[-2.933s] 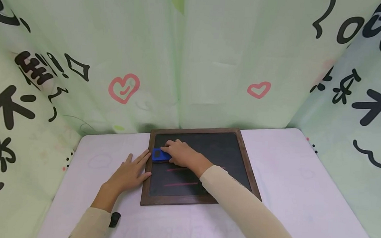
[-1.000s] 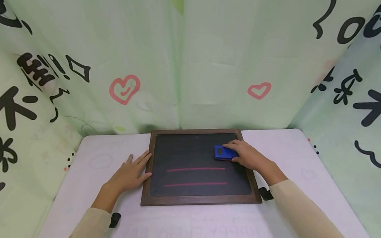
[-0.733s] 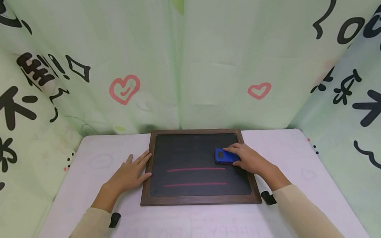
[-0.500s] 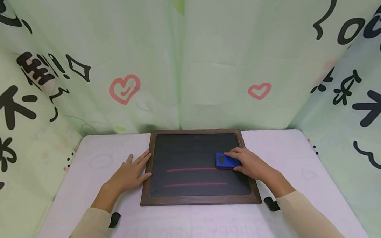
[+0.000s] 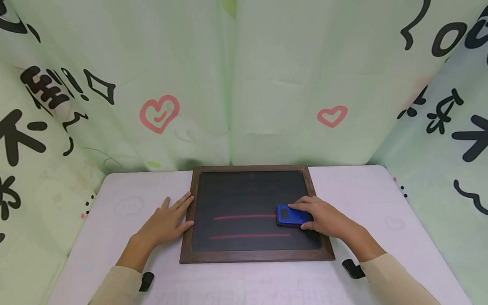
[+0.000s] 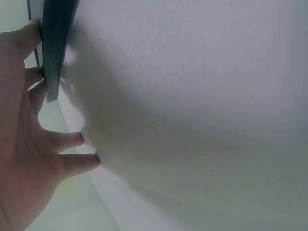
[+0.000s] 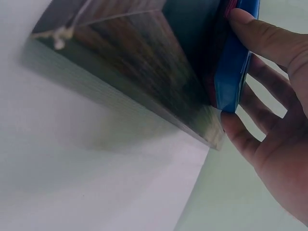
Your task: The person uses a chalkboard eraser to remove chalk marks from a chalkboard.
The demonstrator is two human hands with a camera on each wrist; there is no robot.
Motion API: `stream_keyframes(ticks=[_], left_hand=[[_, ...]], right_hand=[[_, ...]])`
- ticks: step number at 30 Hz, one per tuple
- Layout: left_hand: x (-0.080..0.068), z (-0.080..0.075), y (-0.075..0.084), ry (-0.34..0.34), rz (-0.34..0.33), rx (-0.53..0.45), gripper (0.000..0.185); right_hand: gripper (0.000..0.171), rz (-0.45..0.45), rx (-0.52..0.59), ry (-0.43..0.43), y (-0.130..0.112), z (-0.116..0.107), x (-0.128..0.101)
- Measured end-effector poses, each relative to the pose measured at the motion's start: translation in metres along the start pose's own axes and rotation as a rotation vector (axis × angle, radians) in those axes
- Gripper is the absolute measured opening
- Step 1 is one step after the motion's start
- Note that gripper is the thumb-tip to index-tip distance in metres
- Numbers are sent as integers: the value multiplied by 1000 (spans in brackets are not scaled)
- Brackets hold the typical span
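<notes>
A chalkboard (image 5: 242, 193) in a brown wooden frame lies on the table, with two pink chalk lines (image 5: 249, 235) across its lower half. My right hand (image 5: 326, 218) grips a blue chalkboard eraser (image 5: 292, 216) against the board near its right side, covering the right end of the upper line. In the right wrist view, thumb and fingers hold the eraser (image 7: 233, 72) by its edges. My left hand (image 5: 162, 223) rests at the frame's left edge with fingers spread. The left wrist view has fingertips on the wooden frame (image 6: 55, 53) and others on the tabletop.
The white table (image 5: 386, 229) has faint printed lettering along its front. A pale green curtain (image 5: 270, 104) with black characters and pink hearts surrounds it at the back and sides. Small black devices show at both wrists.
My right hand has carried the eraser from the board's upper left to its right side, then slid it down toward me onto the upper pink line's end. The left hand stays put.
</notes>
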State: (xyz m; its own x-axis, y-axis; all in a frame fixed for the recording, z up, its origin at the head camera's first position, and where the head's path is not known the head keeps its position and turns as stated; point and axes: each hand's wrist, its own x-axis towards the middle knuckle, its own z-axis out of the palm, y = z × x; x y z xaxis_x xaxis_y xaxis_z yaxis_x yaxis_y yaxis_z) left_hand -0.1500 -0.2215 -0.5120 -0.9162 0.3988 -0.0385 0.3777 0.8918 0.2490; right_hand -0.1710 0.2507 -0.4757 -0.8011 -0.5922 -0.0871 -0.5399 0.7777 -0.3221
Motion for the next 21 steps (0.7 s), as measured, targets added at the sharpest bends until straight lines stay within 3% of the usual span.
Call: stream_keyframes(ticks=[12, 21], left_hand=[[0, 1, -3, -24, 2, -11, 71], [2, 0, -3, -40, -6, -28, 73]], right_hand=[[60, -36, -43, -4, -5, -2, 6], [61, -69, -21, -25, -19, 3, 23]])
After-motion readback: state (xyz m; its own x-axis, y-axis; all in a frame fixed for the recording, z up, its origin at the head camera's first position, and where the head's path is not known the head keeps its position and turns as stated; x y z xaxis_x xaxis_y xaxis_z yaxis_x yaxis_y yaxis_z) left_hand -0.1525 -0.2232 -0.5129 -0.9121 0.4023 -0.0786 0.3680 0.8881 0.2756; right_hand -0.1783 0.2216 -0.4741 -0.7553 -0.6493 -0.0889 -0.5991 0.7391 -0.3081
